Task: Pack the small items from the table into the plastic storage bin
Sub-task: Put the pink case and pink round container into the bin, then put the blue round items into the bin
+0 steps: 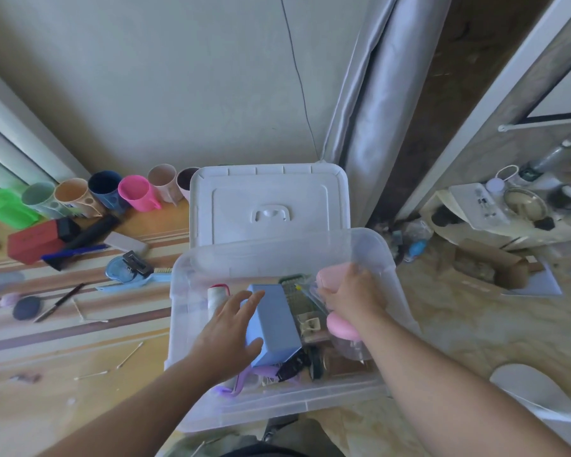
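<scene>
- Clear plastic storage bin (389,255): sits at the desk (80,344) edge, at 6 o'clock in view; white lid (267,199) stands behind it at 12 o'clock.
- Left hand (231,328): inside the bin, grip open, fingers spread, palm resting on the blue box (274,321).
- Right hand (353,295): inside the bin at 3 o'clock of the blue box, grip closed around a pink object (338,324).
- Remaining items: row of cups (136,192), red box (33,242), and brush (136,282) lie on the desk at 9 to 10 o'clock of the bin.
</scene>
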The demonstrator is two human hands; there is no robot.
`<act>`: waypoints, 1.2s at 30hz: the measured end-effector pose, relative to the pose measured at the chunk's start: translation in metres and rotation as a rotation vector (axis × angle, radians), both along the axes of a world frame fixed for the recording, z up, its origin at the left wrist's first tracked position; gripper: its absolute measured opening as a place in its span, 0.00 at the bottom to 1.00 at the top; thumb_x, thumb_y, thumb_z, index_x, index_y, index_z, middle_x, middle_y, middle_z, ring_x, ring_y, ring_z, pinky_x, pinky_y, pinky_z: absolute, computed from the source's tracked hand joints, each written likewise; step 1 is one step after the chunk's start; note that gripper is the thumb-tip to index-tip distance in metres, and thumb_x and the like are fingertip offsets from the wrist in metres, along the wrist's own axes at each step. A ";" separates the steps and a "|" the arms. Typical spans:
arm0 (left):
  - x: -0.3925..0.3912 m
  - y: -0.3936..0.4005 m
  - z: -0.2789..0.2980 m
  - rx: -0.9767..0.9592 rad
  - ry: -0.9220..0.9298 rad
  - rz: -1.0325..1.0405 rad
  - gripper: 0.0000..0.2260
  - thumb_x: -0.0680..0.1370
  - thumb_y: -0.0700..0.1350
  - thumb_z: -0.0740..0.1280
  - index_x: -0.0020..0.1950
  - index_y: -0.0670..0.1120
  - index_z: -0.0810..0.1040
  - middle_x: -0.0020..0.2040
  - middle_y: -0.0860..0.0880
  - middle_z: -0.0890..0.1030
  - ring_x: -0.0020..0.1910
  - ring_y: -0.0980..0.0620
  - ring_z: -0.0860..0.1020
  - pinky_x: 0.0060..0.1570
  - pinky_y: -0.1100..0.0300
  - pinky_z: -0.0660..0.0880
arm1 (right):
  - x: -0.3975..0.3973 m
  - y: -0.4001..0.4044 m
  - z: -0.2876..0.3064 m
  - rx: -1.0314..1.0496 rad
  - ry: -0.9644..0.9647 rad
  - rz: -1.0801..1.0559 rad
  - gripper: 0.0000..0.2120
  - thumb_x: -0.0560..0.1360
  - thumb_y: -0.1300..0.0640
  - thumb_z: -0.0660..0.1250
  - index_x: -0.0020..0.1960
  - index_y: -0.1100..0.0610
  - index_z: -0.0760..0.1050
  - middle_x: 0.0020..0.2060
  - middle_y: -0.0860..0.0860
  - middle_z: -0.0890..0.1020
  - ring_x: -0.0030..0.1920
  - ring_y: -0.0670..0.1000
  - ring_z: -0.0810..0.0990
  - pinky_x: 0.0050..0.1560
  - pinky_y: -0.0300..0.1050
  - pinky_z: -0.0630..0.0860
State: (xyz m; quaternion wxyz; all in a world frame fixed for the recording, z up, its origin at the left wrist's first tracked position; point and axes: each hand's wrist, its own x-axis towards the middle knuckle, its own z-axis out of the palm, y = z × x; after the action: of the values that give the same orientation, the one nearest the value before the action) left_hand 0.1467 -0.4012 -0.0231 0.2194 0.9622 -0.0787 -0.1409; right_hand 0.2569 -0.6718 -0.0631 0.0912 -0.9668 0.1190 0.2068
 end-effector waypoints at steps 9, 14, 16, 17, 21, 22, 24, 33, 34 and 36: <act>0.008 -0.006 -0.004 0.019 0.010 -0.065 0.33 0.77 0.54 0.67 0.81 0.57 0.57 0.80 0.50 0.57 0.79 0.47 0.55 0.74 0.49 0.64 | -0.017 0.000 0.004 -0.071 -0.133 0.404 0.17 0.80 0.38 0.62 0.64 0.45 0.68 0.69 0.53 0.64 0.65 0.60 0.68 0.58 0.54 0.73; 0.006 -0.004 -0.009 0.008 0.025 -0.078 0.34 0.77 0.55 0.65 0.81 0.59 0.56 0.79 0.51 0.56 0.79 0.46 0.54 0.73 0.48 0.66 | -0.030 -0.006 0.007 0.071 0.116 0.403 0.29 0.81 0.32 0.54 0.80 0.35 0.51 0.84 0.49 0.49 0.82 0.62 0.47 0.78 0.63 0.55; 0.007 -0.003 -0.008 0.011 0.020 -0.089 0.34 0.77 0.56 0.65 0.81 0.59 0.54 0.80 0.51 0.55 0.79 0.47 0.52 0.74 0.48 0.66 | -0.033 -0.006 0.010 0.077 0.095 0.405 0.28 0.83 0.34 0.53 0.80 0.37 0.52 0.84 0.49 0.49 0.83 0.62 0.47 0.78 0.63 0.55; 0.007 -0.001 -0.007 0.005 0.010 -0.094 0.34 0.78 0.56 0.66 0.81 0.59 0.55 0.80 0.51 0.55 0.79 0.47 0.53 0.74 0.48 0.65 | -0.034 -0.004 0.011 0.076 0.038 0.418 0.25 0.83 0.36 0.54 0.78 0.39 0.56 0.83 0.50 0.53 0.81 0.62 0.51 0.76 0.62 0.60; 0.012 0.018 -0.001 -0.098 -0.072 -0.079 0.32 0.76 0.51 0.69 0.79 0.56 0.63 0.77 0.49 0.63 0.76 0.47 0.60 0.73 0.51 0.65 | -0.036 0.023 0.019 0.110 -0.215 0.521 0.22 0.81 0.39 0.58 0.70 0.48 0.67 0.72 0.48 0.65 0.72 0.59 0.66 0.68 0.56 0.69; 0.014 0.027 0.001 -0.122 -0.110 -0.073 0.32 0.75 0.50 0.70 0.78 0.55 0.65 0.76 0.49 0.66 0.75 0.46 0.62 0.72 0.49 0.67 | -0.037 0.037 0.022 0.181 -0.219 0.519 0.25 0.81 0.41 0.60 0.74 0.50 0.68 0.76 0.49 0.64 0.75 0.58 0.64 0.72 0.57 0.68; 0.021 0.049 0.008 -0.166 -0.183 -0.047 0.31 0.73 0.50 0.72 0.75 0.53 0.69 0.72 0.47 0.70 0.73 0.45 0.66 0.70 0.48 0.69 | -0.036 0.074 0.031 0.317 -0.255 0.538 0.28 0.80 0.43 0.65 0.76 0.53 0.69 0.79 0.51 0.64 0.78 0.56 0.62 0.76 0.57 0.66; 0.028 0.242 0.022 -0.114 -0.258 0.341 0.29 0.74 0.49 0.74 0.74 0.55 0.71 0.72 0.50 0.69 0.72 0.46 0.63 0.70 0.50 0.62 | -0.021 0.296 0.060 0.558 -0.494 0.737 0.26 0.73 0.50 0.66 0.69 0.56 0.76 0.64 0.53 0.74 0.65 0.59 0.72 0.62 0.57 0.77; 0.024 0.267 0.018 -0.096 -0.229 0.386 0.29 0.74 0.48 0.74 0.74 0.56 0.71 0.72 0.50 0.68 0.72 0.45 0.62 0.71 0.49 0.62 | -0.018 0.319 0.059 0.558 -0.487 0.767 0.25 0.72 0.52 0.67 0.69 0.56 0.76 0.64 0.53 0.74 0.64 0.59 0.72 0.62 0.56 0.77; 0.015 0.316 0.005 -0.077 -0.166 0.467 0.29 0.73 0.49 0.74 0.74 0.56 0.71 0.72 0.48 0.68 0.72 0.44 0.62 0.71 0.44 0.63 | -0.011 0.360 0.052 0.530 -0.443 0.804 0.26 0.72 0.55 0.69 0.69 0.57 0.76 0.63 0.52 0.73 0.64 0.59 0.72 0.62 0.56 0.77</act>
State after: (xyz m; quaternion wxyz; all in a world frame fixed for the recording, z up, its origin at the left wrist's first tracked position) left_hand 0.1622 -0.0848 -0.0182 0.2752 0.9535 0.1227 -0.0040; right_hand 0.2459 -0.3117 -0.0109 0.2691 -0.9004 -0.3397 0.0391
